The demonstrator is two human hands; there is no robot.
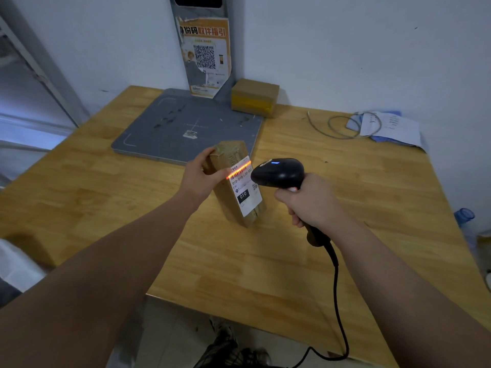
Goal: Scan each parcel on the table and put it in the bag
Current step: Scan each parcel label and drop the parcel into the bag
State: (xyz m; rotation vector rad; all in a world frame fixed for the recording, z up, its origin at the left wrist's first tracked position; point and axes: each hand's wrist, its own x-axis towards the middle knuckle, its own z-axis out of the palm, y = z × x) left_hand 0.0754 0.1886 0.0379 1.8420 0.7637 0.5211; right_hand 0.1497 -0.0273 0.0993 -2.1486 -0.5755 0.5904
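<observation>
Wooden table point(292, 248) against a white wall. Left hand point(202, 179) grips the parcel point(233, 208), tilted on its near end at table centre. Right hand point(310, 203) is clenched round the scanner point(279, 172); its red line crosses the label point(245, 192) barcode. Second parcel point(255, 98) sits far, beside the grey pad point(164, 128). Risk: the left thumb near the barcode may block the read; bag not in view.

Single head-mounted wide-angle view, aimed forward and down at close range onto the table point(345, 197); left hand point(199, 179) and right hand point(311, 205) sit mid-frame, wall point(345, 49) fills the upper frame
</observation>
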